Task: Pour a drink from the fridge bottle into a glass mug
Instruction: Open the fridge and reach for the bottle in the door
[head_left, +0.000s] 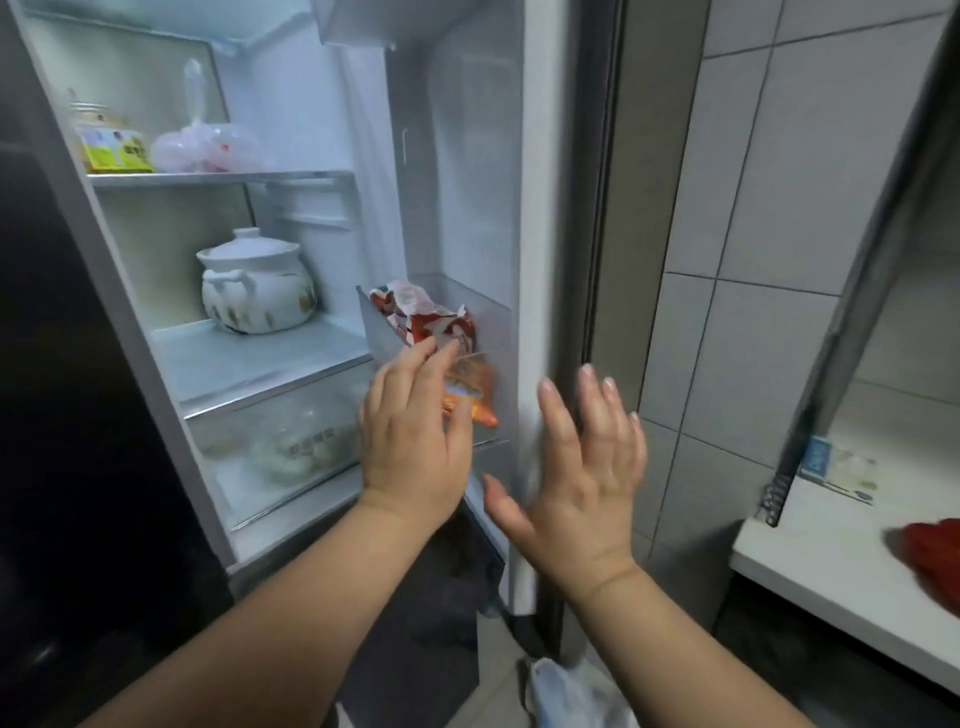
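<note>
Our left hand (410, 431) reaches into the clear plastic bin (378, 332) of the white fridge door (535, 260). Its grip is loosely spread, fingers lying over a blurred orange-labelled container (470, 387). We cannot tell whether they touch it, or whether it is the bottle. A crumpled red-and-white packet (421, 312) sits just above. Our right hand (576, 478) has a wide grip with straight fingers, beside the door's edge, holding nothing.

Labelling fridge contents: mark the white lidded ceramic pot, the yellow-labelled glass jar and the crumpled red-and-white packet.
white lidded ceramic pot (257, 291), head view, on its rounded belly.
yellow-labelled glass jar (111, 148), head view, on its label.
crumpled red-and-white packet (423, 314), head view, on its creased middle.
</note>
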